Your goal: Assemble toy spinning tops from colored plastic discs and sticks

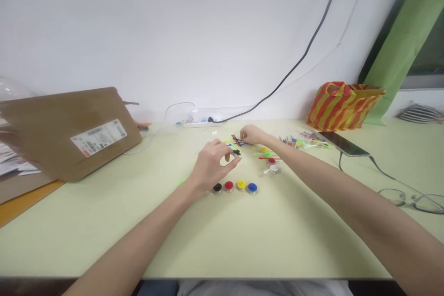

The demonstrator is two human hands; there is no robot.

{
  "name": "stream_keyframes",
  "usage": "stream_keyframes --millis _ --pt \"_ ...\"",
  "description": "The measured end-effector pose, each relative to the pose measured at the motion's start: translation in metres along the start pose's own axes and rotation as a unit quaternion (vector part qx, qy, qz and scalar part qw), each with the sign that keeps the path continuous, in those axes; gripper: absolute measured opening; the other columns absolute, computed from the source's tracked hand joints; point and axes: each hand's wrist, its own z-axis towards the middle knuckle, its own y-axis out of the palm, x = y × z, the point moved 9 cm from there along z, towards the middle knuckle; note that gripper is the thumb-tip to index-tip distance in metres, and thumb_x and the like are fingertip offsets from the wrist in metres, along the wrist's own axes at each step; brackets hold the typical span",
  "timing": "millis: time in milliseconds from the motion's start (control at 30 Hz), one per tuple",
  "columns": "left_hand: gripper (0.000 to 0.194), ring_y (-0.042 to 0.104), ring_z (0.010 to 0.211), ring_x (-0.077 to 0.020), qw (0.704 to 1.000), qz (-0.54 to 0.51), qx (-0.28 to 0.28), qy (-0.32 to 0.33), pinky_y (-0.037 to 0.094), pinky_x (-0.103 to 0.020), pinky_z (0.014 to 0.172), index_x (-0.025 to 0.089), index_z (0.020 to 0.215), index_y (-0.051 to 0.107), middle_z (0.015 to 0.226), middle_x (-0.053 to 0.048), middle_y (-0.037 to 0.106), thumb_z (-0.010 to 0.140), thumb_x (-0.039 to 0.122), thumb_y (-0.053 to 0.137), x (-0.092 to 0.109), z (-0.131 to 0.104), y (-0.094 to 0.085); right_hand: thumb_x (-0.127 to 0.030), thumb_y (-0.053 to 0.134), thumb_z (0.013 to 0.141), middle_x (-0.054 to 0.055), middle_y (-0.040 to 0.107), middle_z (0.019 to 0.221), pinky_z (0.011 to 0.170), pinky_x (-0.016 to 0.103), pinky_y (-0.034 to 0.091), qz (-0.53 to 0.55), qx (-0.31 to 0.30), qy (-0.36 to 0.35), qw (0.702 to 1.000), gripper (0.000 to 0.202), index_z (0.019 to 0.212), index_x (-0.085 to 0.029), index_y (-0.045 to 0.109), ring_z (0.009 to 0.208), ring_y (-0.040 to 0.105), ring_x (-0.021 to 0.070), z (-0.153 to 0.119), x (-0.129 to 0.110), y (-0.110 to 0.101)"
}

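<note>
My left hand (215, 162) holds a small black-topped clear piece (237, 152) between thumb and fingers, above the table. Beyond it, my right hand (252, 135) has its fingers pinched down at a pile of thin coloured sticks (236, 142); what they grip is too small to tell. Nearer me, a row of round clear pieces has black (217, 188), red (229, 186), yellow (242, 185) and blue (252, 188) tops; a green one (181, 183) is partly behind my left wrist. Under my right forearm lie pieces with pointers, among them red (271, 160) and white (273, 169).
A cardboard box (72, 134) leans at the left. A power strip (201, 123) lies by the wall. Bagged coloured parts (305, 140), a phone (343, 143), a striped bag (343, 106) and glasses (412, 199) are on the right.
</note>
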Motion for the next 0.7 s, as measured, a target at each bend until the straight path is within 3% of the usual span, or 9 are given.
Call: stream_keyframes --millis 233,433,567,700 --pt "0.024 0.055 0.077 -0.0192 1.0 0.0 0.0 -0.004 0.046 -0.036 0.077 0.021 0.073 0.058 0.07 0.0 0.064 0.092 0.035 0.064 -0.001 0.0 0.0 -0.007 0.066 0.073 0.009 0.076 0.084 0.066 0.022 0.046 0.091 0.06 0.002 0.994 0.012 0.08 -0.012 0.074 0.077 0.067 0.0182 0.005 -0.002 -0.009" --pt "0.022 0.055 0.077 -0.0194 1.0 0.004 0.004 -0.011 0.045 -0.036 0.076 0.021 0.075 0.059 0.071 0.0 0.063 0.092 0.034 0.064 -0.003 -0.001 0.0 -0.014 0.058 0.08 0.01 0.074 0.089 0.069 0.023 0.047 0.204 0.164 0.005 0.965 0.011 0.085 -0.011 0.067 0.078 0.064 0.0163 0.001 -0.01 -0.04" --pt "0.02 0.055 0.077 -0.0194 1.0 -0.005 0.005 -0.011 0.046 -0.036 0.076 0.021 0.077 0.059 0.072 0.0 0.063 0.092 0.032 0.064 -0.002 -0.001 -0.002 -0.023 0.055 0.084 0.008 0.071 0.091 0.071 0.024 0.049 0.269 0.209 -0.014 0.94 0.012 0.089 -0.014 0.06 0.08 0.063 0.0151 -0.025 -0.024 -0.066" --pt "0.018 0.057 0.08 -0.0199 1.0 -0.015 0.004 -0.013 0.047 -0.035 0.077 0.021 0.079 0.059 0.075 -0.001 0.064 0.092 0.032 0.063 0.002 0.006 -0.003 -0.032 0.062 0.08 0.004 0.067 0.083 0.067 0.026 0.046 0.403 0.216 -0.031 0.889 0.017 0.086 -0.017 0.058 0.074 0.059 0.0146 -0.078 -0.031 -0.081"
